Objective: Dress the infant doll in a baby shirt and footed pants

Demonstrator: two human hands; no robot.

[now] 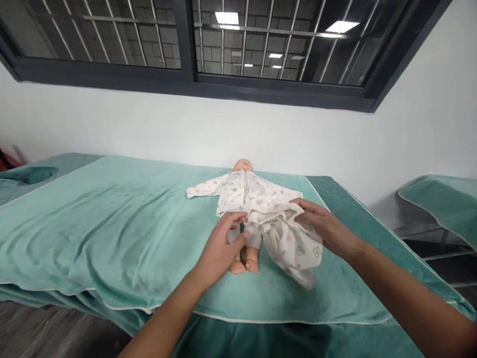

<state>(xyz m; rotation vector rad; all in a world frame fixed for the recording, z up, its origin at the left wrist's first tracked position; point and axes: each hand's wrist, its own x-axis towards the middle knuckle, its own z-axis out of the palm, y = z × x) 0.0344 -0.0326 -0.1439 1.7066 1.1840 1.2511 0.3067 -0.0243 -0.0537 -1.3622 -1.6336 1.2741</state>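
Note:
A baby doll lies on its back with its head toward the wall and bare feet toward me. It wears a white printed top with the sleeves spread out. Above its legs hangs a pair of white baby pants with a gathered waistband, slightly blurred. My right hand grips the waistband at its right side, and the cloth drapes down below. At the other end of the waistband is my left hand, thumb and fingers apart, fingertips beside or touching the cloth. The doll's upper legs are partly covered.
A green blanket with pale piping covers the bed, lightly wrinkled. Behind it stands a white wall with a dark-framed, barred window. Another green-covered surface is at the right. Dark floor shows at lower left.

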